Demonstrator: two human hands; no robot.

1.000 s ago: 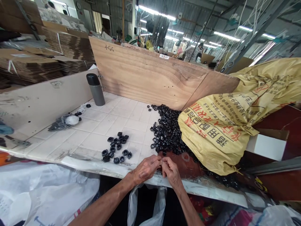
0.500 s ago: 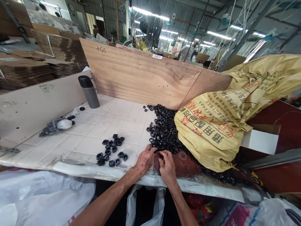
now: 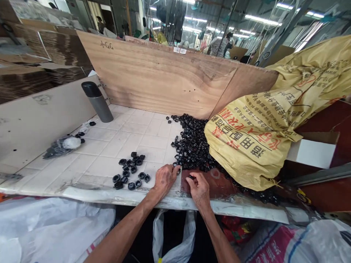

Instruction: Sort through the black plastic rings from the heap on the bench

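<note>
Near the table's front edge, my left hand (image 3: 165, 179) has its fingers closed on a small black part (image 3: 178, 171). To its right, over a dark red patch (image 3: 223, 185), my right hand (image 3: 200, 186) pinches another small black part (image 3: 192, 177). The two hands are a short way apart. Just beyond them lies a large pile of small black parts (image 3: 192, 140). Left of my left hand, several round black pieces (image 3: 133, 170) are scattered in a loose group on the pale tabletop (image 3: 109, 144).
A yellow printed sack (image 3: 249, 138) rests against the pile on the right. A dark grey bottle (image 3: 100, 104) and a plastic bag of dark pieces (image 3: 61, 146) stand at the left. A wooden board (image 3: 159, 75) borders the back; a white bag (image 3: 175, 243) hangs below the front edge.
My hands have moved apart, the left one slightly left and the right one slightly right. Each now has a black part at its fingertips. The camera view has shifted a little.
</note>
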